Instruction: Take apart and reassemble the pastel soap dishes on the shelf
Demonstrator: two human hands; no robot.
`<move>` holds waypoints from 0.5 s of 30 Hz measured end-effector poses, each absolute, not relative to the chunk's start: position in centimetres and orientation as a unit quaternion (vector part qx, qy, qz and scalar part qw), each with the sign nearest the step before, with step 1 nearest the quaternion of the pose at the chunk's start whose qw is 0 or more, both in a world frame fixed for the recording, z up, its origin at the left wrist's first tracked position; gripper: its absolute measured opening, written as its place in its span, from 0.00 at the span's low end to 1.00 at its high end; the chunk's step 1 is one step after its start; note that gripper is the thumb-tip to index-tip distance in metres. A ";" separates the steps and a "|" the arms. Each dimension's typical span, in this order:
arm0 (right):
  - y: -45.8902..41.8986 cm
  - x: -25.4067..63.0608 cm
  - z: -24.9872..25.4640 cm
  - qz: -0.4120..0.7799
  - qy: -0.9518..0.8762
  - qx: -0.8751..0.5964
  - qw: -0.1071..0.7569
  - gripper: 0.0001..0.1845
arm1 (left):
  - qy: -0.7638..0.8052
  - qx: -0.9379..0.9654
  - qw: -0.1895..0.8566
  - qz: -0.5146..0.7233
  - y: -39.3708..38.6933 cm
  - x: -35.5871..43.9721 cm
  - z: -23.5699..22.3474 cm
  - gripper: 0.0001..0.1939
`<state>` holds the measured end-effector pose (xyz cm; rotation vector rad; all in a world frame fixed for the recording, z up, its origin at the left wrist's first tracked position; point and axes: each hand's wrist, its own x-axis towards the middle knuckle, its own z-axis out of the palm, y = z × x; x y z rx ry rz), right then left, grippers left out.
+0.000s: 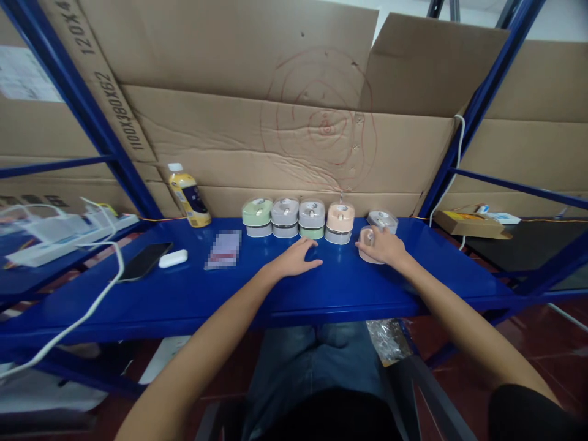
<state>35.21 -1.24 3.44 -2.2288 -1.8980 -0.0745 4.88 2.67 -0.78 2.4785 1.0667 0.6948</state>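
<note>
Four small round two-tone containers stand in a row at the back of the blue metal shelf [321, 300]: a green-topped one [258, 217], a grey one [285, 217], a grey-and-green one [312, 220] and a peach-topped one [340, 223]. My left hand [294, 258] rests palm down on the shelf just in front of them, touching nothing else. My right hand [381, 246] lies over a round peach-pink piece [367, 252], fingers on it. Behind that hand sits a flat, pale grey round container [382, 221].
A yellow-labelled bottle [188, 196], a blurred card [223, 249], a black phone [144, 261] and white earbuds case [173, 258] lie to the left. A white power strip [59, 239] with cables sits further left. Cardboard sheets and blue uprights stand behind.
</note>
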 end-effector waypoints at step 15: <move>-1.9 29.6 3.4 0.114 -0.893 -0.385 0.205 0.53 | 0.287 0.883 0.274 0.251 1.2 5.1 0.4 0.56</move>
